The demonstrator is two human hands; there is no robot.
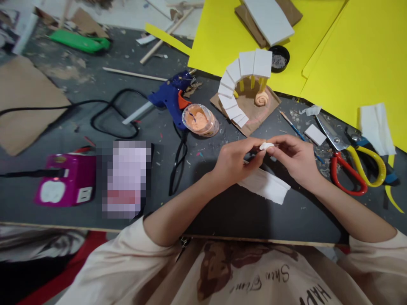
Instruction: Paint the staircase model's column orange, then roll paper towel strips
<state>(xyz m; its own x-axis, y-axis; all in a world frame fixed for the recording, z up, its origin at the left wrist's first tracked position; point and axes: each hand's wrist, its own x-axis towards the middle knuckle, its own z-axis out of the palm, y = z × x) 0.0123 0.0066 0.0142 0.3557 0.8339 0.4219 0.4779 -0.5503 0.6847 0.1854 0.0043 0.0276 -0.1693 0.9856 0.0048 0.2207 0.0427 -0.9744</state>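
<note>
Between my two hands is a small crumpled piece of white tissue [266, 146], pinched by the fingertips of both. My left hand [238, 156] closes on it from the left and my right hand [292, 156] from the right. A longer strip of white tissue [269, 186] lies on the dark table just below my hands. Beyond them stands a small curved staircase model [231, 87] with white steps and yellow supports on a brown cardboard base [251, 112]. A peach-coloured spiral [261, 98] sits on that base.
Left of the model are an open jar of peach paint [201, 120] and a blue glue gun [173, 95]. Scissors [341, 148] and a paintbrush [294, 127] lie to the right. A phone [127, 178] and a magenta power box [66, 180] rest at left. Yellow sheets [356, 63] cover the back right.
</note>
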